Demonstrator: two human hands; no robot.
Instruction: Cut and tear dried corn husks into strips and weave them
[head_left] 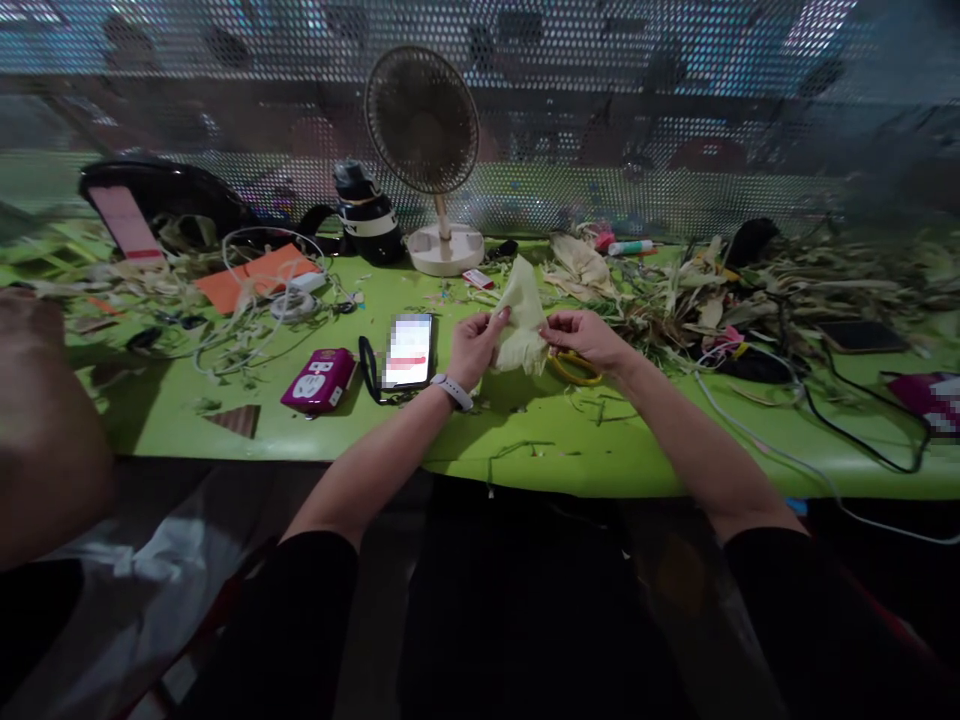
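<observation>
A thin, pale yellow-green husk-like sheet [523, 318] is stretched between my two hands above the green table [480, 445]. My left hand [475, 345], with a white band on its wrist, pinches the sheet's left side. On the opposite edge, the fingers of my right hand [581, 338] are closed on its lower right part. Yellow-handled scissors [576, 370] lie just below my right hand, partly covered by it. To the left of my left hand is a lit phone [409, 350] with a black strap.
A fan [442, 245] and a dark bottle [367, 220] stand at the back. Dry leaves [697, 290] are heaped at right, near cables. A magenta case [319, 380], orange paper [259, 278] and white cable lie left. Another person's arm [45, 430] rests at far left.
</observation>
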